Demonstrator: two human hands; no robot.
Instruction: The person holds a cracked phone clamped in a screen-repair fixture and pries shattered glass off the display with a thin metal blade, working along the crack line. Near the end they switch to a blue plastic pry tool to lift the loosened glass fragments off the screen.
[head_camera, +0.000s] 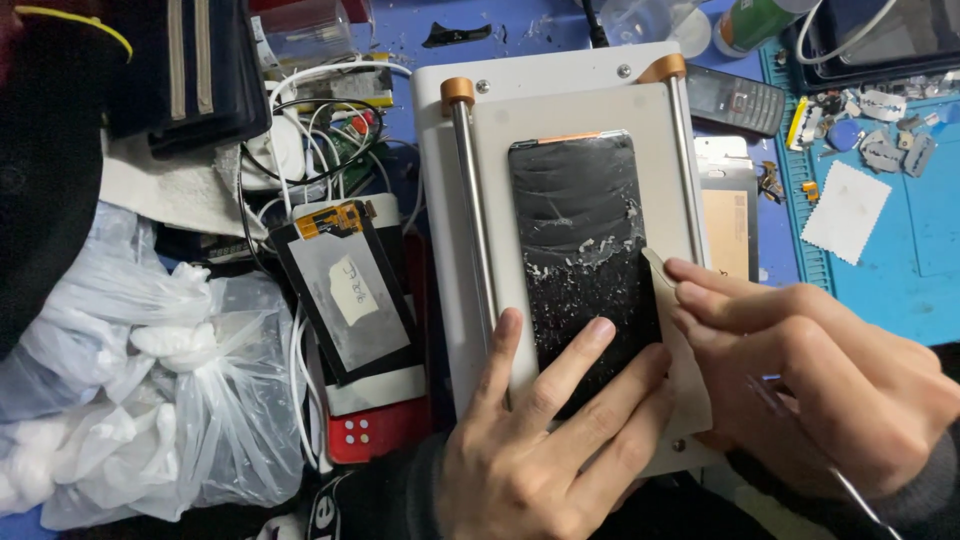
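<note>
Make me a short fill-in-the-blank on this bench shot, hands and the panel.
1. The left hand presses its fingers on the black ____ panel lying on the grey plate.
2. The right hand holds a thin beige ____ against the panel's right edge.
3. White flecks of ____ dot the panel's surface.
4. The mat at the right is ____ in colour.

Missing words: screen; card; residue; blue

Both hands are bare, with short, plain nails and no rings, the left hand emerging from a black sleeve bearing white lettering, the right hand from a dark grey knitted cuff.
</note>
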